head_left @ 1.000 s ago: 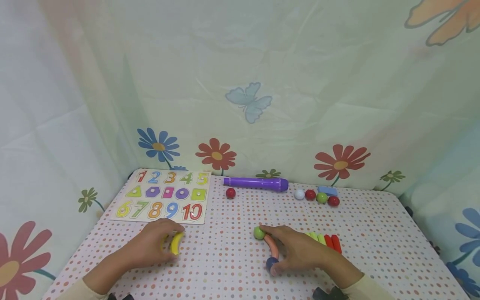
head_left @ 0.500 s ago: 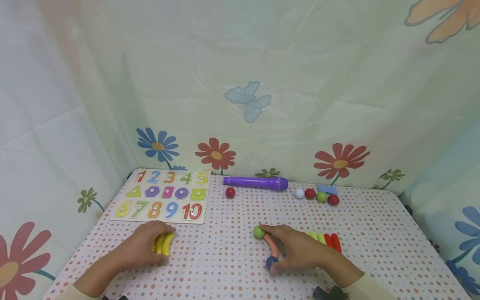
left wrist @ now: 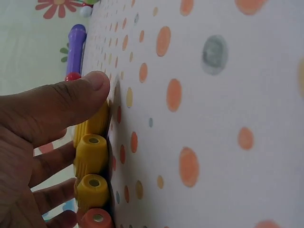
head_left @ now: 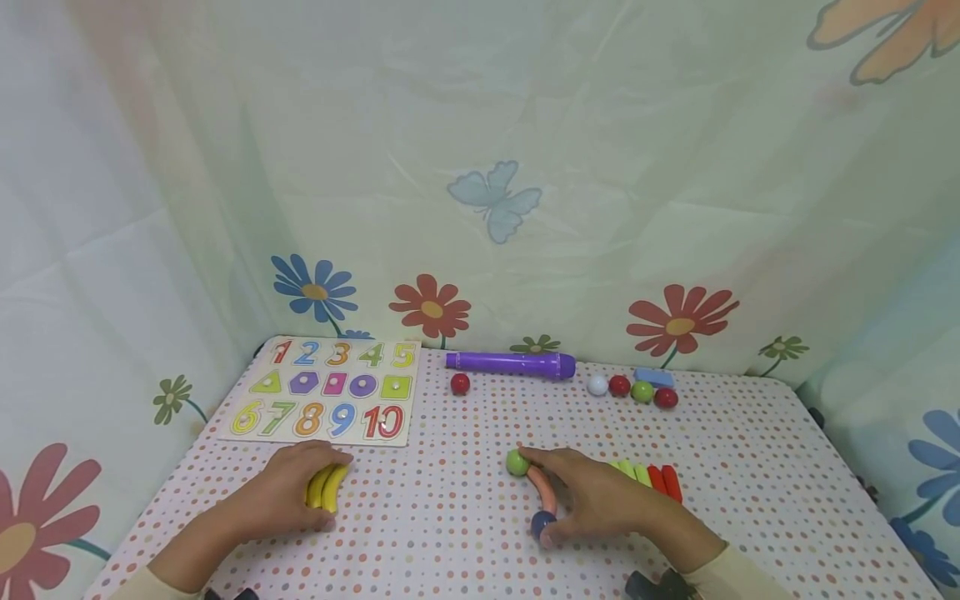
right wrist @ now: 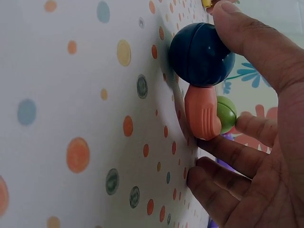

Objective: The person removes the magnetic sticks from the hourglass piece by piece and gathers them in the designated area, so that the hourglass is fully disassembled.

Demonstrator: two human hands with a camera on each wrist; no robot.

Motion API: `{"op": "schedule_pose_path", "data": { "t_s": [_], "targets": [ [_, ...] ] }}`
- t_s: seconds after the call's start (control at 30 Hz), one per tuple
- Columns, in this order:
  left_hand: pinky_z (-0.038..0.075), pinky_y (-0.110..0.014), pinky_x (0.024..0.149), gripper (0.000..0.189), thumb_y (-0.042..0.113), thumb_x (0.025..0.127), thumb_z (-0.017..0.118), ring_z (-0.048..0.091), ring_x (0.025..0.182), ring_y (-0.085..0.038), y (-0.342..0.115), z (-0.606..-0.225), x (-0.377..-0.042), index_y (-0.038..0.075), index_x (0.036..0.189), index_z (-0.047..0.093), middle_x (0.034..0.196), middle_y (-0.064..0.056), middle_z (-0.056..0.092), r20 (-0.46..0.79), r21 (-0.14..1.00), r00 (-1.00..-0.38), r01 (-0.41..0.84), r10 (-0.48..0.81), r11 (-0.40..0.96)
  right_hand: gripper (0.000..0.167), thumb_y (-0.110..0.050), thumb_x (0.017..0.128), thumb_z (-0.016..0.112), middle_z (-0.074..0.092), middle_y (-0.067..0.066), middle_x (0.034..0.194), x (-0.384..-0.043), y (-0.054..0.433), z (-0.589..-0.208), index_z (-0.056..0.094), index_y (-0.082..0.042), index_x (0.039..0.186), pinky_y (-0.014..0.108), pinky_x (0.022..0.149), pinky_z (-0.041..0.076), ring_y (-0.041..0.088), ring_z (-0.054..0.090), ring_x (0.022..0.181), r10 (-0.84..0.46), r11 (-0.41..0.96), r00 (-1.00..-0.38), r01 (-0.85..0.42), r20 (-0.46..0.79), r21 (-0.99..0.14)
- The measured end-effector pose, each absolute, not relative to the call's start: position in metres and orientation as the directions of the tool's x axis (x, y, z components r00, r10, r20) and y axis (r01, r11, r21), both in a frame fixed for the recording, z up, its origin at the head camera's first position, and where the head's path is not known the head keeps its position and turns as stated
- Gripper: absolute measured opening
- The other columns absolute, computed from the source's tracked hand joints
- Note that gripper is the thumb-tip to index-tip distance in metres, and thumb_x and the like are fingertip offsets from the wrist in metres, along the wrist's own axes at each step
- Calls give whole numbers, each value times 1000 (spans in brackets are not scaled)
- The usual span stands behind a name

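Note:
In the head view my left hand [head_left: 288, 492] spans several curved yellow sticks [head_left: 333, 490] lying side by side, index finger at the far ends and thumb at the near ends. The left wrist view shows the thumb over the nearest yellow stick, metal discs in the ends of the other yellow sticks [left wrist: 92, 154], and a coral stick [left wrist: 96, 219] beyond. My right hand [head_left: 600, 497] holds a curved orange stick [head_left: 542, 490] between two balls. Its thumb is on the dark blue ball [right wrist: 202, 54] and its index finger at the green ball [head_left: 517, 462].
A number puzzle board [head_left: 322, 392] lies at the back left. Along the back are a purple microphone-shaped toy [head_left: 510, 364], a red ball [head_left: 460, 383], a row of balls [head_left: 619, 386] and a blue block [head_left: 654, 377]. Light green and red sticks [head_left: 664, 482] lie beyond the right hand.
My left hand has shifted left with a yellow stick, which now sits against the other yellow ones. In the last half second both hands have stayed almost still.

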State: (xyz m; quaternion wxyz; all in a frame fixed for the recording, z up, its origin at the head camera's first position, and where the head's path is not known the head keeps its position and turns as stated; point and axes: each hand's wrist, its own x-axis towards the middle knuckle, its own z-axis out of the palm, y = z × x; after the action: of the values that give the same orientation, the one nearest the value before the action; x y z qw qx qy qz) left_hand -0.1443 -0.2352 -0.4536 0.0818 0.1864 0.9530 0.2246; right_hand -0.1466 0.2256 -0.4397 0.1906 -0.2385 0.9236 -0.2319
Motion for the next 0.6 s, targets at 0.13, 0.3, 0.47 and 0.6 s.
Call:
{"op": "schedule_pose_path", "data": {
  "t_s": [0.13, 0.3, 0.47, 0.6],
  "targets": [
    [30, -60, 114, 76, 39, 66, 97, 47, 134, -28, -233, -452, -145, 29, 134, 64, 136, 10, 59, -63, 452, -912, 337, 406, 826, 98, -64, 76, 82, 48, 1, 153, -148, 228, -439, 41, -24, 155, 56, 110, 40, 27, 46, 140, -541, 750, -809, -342, -227, -567],
    [28, -59, 116, 65, 40, 79, 88, 46, 137, -27, -223, -449, -144, 24, 136, 63, 137, 7, 59, -15, 419, -909, 373, 417, 828, 49, -25, 93, 71, 57, -4, 139, -151, 232, -439, 52, -18, 137, 52, 108, 44, 23, 53, 132, -571, 688, -796, -330, -202, -647],
    [30, -58, 115, 53, 36, 86, 83, 46, 137, -27, -208, -443, -141, 23, 134, 65, 137, 8, 59, 58, 410, -892, 430, 448, 804, 42, -6, 89, 64, 59, -8, 133, -151, 234, -440, 59, -18, 129, 50, 108, 45, 20, 55, 128, -602, 662, -780, -369, -169, -653],
    [33, -56, 114, 48, 32, 88, 81, 46, 136, -25, -191, -437, -137, 21, 132, 65, 136, 9, 59, 70, 437, -864, 475, 498, 763, 38, -17, 94, 71, 60, -9, 133, -150, 234, -442, 62, -17, 131, 49, 108, 44, 20, 54, 130, -599, 675, -788, -402, -142, -619]
  ]
}}
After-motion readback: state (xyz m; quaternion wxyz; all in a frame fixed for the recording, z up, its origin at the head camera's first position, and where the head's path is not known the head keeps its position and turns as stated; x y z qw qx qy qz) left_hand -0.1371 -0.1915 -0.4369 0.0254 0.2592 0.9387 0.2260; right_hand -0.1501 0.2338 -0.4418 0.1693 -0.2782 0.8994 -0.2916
